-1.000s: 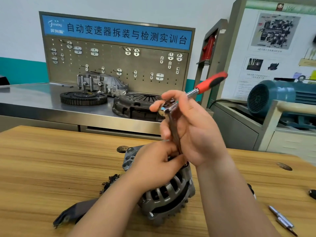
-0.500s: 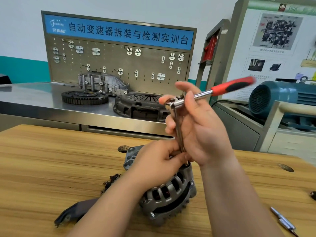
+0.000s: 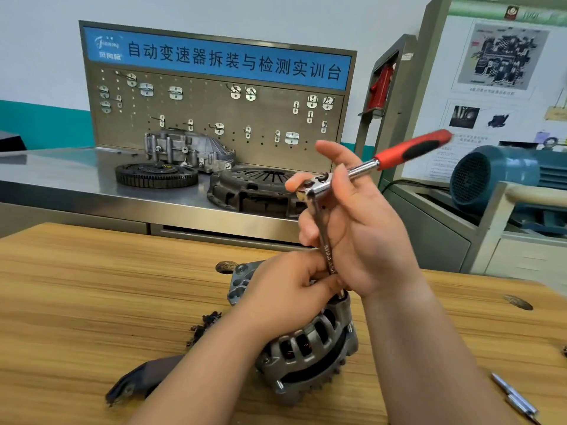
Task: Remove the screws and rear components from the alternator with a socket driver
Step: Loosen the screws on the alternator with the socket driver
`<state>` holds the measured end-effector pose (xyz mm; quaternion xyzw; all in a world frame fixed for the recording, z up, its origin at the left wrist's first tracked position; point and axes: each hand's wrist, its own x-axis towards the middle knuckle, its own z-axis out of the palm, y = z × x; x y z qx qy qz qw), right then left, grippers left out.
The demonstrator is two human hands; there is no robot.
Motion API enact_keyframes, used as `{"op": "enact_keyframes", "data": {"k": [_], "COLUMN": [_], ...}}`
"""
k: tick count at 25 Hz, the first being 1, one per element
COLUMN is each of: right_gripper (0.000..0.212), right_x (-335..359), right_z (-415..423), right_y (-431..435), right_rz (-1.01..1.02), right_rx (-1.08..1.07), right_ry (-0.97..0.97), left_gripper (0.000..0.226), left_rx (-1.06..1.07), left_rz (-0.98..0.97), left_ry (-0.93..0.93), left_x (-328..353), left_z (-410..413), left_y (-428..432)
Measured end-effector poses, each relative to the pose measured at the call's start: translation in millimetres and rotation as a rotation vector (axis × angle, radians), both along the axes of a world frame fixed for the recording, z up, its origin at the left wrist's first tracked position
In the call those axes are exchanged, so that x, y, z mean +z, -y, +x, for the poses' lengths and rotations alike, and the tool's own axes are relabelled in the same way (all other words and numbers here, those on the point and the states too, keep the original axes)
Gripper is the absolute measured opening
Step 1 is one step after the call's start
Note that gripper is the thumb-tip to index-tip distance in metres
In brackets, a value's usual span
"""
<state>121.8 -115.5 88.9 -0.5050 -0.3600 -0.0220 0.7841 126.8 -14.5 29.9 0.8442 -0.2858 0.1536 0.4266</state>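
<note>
Gripping the socket driver (image 3: 356,172) at its ratchet head, our right hand (image 3: 365,240) sits just right of centre. Its thumb and curled middle fingers close on the head and on the top of the extension bar (image 3: 325,240), while the index finger sticks up straight. The red handle points to the upper right, out in open air. The bar runs steeply down to the alternator (image 3: 310,348). Our left hand (image 3: 285,297) lies on top of the alternator, below and left of the right one, with thumb and forefinger pinched round the bar's lower end. The two hands touch there. We cannot see where the socket seats, since the fingers hide it.

The alternator rests on the wooden table (image 3: 92,286) at bottom centre, tilted so its vented housing faces us. Left of it lie black crumbs (image 3: 205,326). At the lower left a dark cover piece (image 3: 132,386) sits partly under our left forearm. At the lower right edge lie two slim metal tool bits (image 3: 515,400), well apart from the alternator, with bare wood between.

The table's far edge runs just behind the hands. Beyond it a steel bench (image 3: 61,176) carries a toothed flywheel (image 3: 156,176), a clutch cover (image 3: 248,188) and a cast housing (image 3: 187,147), all in front of a pegboard (image 3: 214,118). At the right edge stand a blue motor (image 3: 497,173) and a poster board (image 3: 503,72).
</note>
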Motion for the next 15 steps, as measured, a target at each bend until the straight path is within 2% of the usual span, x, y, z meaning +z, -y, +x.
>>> {"op": "enact_keyframes", "data": {"k": [1,4,5,6,9,10,11,12,13,15], "right_gripper": [0.021,0.019,0.019,0.019,0.018,0.017,0.019,0.021,0.018,0.014], "right_x": [-0.8,-10.6,-10.8,-10.2,5.3,7.6,8.9,10.8,12.1,7.2], "right_z": [-1.4,1.3,2.2,2.6,-1.9,0.1,3.0,4.7,4.1,7.3], "right_y": [-1.2,-2.6,-4.3,-3.9,-1.5,0.9,3.8,5.3,5.9,10.2], "right_rz": [-0.050,-0.391,-0.429,-0.397,-0.083,-0.029,-0.018,-0.028,-0.070,-0.309], "right_rx": [-0.138,-0.813,-0.862,-0.757,-0.038,0.077,0.110,0.077,-0.001,-0.419], "right_ry": [0.145,0.834,0.893,0.791,0.057,-0.111,-0.184,-0.167,-0.030,0.548], "left_gripper": [0.015,0.015,0.020,0.021,0.022,0.025,0.028,0.027,0.025,0.021], "left_rx": [0.023,0.076,0.090,0.093,0.029,0.006,-0.006,-0.003,0.008,0.044], "left_rz": [0.000,-0.091,-0.110,-0.090,-0.004,-0.010,-0.017,-0.027,-0.036,-0.036], "left_ry": [0.010,-0.006,-0.017,-0.005,0.018,0.005,-0.013,-0.033,-0.050,-0.044], "left_x": [-0.7,-2.4,-2.0,-2.1,1.2,0.8,-0.1,-0.6,-0.6,-0.7], "left_z": [0.4,-1.2,-1.6,-0.7,0.0,0.6,1.0,1.1,-0.2,-2.0], "left_y": [1.1,5.6,5.9,4.9,0.6,-0.1,1.0,1.6,3.0,4.6]}}
